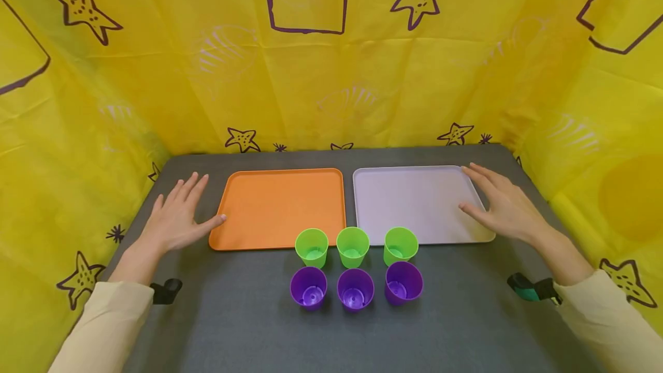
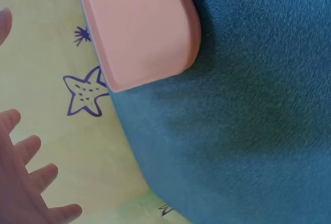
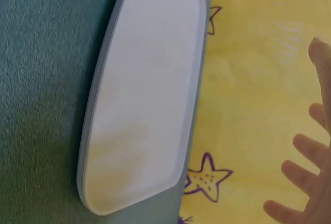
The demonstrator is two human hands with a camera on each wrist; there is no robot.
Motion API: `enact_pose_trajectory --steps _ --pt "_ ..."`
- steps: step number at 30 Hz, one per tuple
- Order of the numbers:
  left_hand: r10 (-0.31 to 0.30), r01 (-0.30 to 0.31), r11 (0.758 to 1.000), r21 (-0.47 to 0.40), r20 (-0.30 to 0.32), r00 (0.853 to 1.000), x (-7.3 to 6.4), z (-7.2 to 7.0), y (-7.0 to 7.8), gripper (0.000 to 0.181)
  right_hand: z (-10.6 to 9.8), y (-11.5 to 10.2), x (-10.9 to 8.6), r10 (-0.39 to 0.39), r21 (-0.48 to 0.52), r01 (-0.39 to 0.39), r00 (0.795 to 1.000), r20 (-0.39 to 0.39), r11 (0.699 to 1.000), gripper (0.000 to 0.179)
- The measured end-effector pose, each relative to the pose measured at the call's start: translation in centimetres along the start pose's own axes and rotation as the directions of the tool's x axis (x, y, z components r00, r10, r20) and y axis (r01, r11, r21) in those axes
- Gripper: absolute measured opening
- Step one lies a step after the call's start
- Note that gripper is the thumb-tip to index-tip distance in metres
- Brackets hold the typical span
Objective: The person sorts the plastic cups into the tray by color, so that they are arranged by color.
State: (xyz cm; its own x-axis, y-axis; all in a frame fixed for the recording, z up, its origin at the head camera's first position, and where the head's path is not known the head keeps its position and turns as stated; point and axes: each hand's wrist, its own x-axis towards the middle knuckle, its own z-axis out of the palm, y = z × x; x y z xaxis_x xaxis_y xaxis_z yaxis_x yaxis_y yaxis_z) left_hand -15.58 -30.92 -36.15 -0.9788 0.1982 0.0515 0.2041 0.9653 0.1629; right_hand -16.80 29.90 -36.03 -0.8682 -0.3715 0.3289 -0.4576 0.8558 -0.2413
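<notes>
- The left hand [image 1: 178,220] hovers with fingers spread wide and thumb stretched to the right; in its wrist view it is apart from the tray.
- Just right of that thumb lies the orange tray [image 1: 277,206], its smooth floor and raised rim in sight.
- Right of the left hand and nearer the person, the left green cup [image 1: 312,248] stands mouth up by the tray's near edge; the left purple cup [image 1: 308,288] is just in front of it.
- Between the two hands, the middle green cup [image 1: 353,247] stands behind the middle purple cup [image 1: 355,290].
- Left of the right hand and nearer the person, the right green cup [image 1: 401,246] stands behind the right purple cup [image 1: 403,283]. Inside all six cups the bottoms show.
- Just left of the right hand's thumb lies the lilac tray [image 1: 414,206], a shadow on its floor.
- The right hand [image 1: 507,206] hovers, fingers extended, thumb well apart from them.
</notes>
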Motion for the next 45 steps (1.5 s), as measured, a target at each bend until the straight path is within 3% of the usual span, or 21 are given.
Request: enact_pose_trajectory --steps 9,18,25,32,39,45 --pt "-0.048 0.044 0.996 -0.074 -0.050 0.998 -0.5 1.3 -1.2 0.096 -0.1 -1.8 -0.4 -0.042 0.067 0.044 0.999 -0.030 0.997 0.076" --pt "-0.097 0.094 0.976 -0.195 -0.007 0.995 -0.9 2.7 -2.1 0.095 -0.2 -3.8 -1.4 -0.080 0.097 0.084 0.996 -0.042 0.992 0.080" --pt "-0.145 0.147 0.952 -0.268 0.026 0.989 -1.0 3.1 -2.1 0.095 0.0 -5.1 -1.9 -0.136 0.075 0.141 0.988 -0.069 0.987 0.081" --pt "-0.168 0.156 0.928 -0.338 -0.006 0.986 -1.1 4.0 -2.4 0.091 0.3 -6.0 -2.5 -0.180 0.053 0.185 0.980 -0.089 0.981 0.080" --pt "-0.214 0.190 0.883 -0.430 -0.007 0.977 -1.4 5.1 -2.2 0.086 0.7 -7.2 -3.3 -0.203 0.102 0.209 0.977 -0.069 0.973 0.077" --pt "-0.240 0.216 0.862 -0.458 0.006 0.971 -1.7 5.4 -1.9 0.081 1.2 -8.0 -4.0 -0.219 0.132 0.223 0.975 -0.047 0.966 0.074"
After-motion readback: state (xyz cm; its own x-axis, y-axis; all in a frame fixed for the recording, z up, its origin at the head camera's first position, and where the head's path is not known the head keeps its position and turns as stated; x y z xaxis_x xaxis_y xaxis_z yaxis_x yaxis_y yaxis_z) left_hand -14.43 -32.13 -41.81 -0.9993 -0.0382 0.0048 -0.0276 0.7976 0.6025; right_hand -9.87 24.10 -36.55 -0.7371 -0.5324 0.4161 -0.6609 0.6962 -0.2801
